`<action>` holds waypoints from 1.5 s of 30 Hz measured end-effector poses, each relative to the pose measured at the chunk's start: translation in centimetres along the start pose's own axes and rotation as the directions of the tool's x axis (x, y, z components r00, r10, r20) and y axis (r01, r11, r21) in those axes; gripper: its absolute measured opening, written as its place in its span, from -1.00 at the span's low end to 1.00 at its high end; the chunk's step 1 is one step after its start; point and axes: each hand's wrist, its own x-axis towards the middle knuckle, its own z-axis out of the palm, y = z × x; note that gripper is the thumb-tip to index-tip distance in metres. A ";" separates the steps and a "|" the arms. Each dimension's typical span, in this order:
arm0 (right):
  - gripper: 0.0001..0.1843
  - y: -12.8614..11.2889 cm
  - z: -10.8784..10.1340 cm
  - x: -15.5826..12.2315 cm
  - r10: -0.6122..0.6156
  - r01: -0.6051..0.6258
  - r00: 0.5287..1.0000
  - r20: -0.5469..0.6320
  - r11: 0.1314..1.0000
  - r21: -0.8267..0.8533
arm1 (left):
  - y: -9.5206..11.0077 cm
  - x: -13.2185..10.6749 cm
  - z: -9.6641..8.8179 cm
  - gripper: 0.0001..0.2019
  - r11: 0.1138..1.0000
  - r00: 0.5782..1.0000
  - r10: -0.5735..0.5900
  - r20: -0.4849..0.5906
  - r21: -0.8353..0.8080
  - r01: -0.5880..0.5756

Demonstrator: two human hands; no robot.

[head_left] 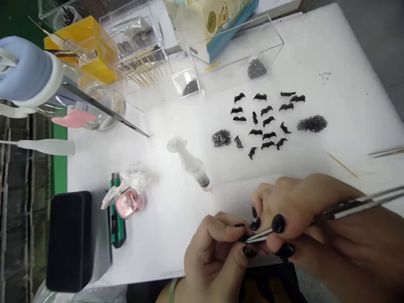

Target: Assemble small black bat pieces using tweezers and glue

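Low at the table's front edge, my left hand [217, 252] pinches a small black part [243, 238], mostly hidden by the fingertips. My right hand [299, 219] is closed around metal tweezers [261, 236], whose tips meet at that small part. The tweezers' long handle end sticks out to the right past the wrist. Beyond the hands, several small black curved plastic parts [268, 135] lie scattered on the white table. A pile of tiny dark pieces [221, 138] sits to their left and a second pile [312, 123] to their right.
Left of the hands lies a syringe [192, 164]. A wooden toothpick [343, 165] and other tweezers [386, 151] are at right. Clear acrylic boxes [186, 84] line the back. A blue-lidded bottle [28, 69], black case [71, 240], green cutter [117, 231] and pink case [128, 203] stand left.
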 end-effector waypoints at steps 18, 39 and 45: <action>-0.65 1.5 3.0 -1.9 -0.072 0.108 0.987 -0.141 0.955 0.275 | -0.7 -0.3 -0.6 -0.71 0.991 0.993 0.103 -0.053 0.087 -0.098; -0.69 1.4 2.4 -2.0 -0.077 0.098 0.994 -0.083 0.953 0.287 | -0.4 0.0 -0.5 -0.78 0.987 0.990 0.117 -0.083 0.124 -0.107; -0.67 1.1 2.1 -1.9 -0.062 0.082 0.995 -0.082 0.959 0.272 | -0.4 0.1 -0.4 -0.76 0.990 0.991 0.111 -0.072 0.100 -0.103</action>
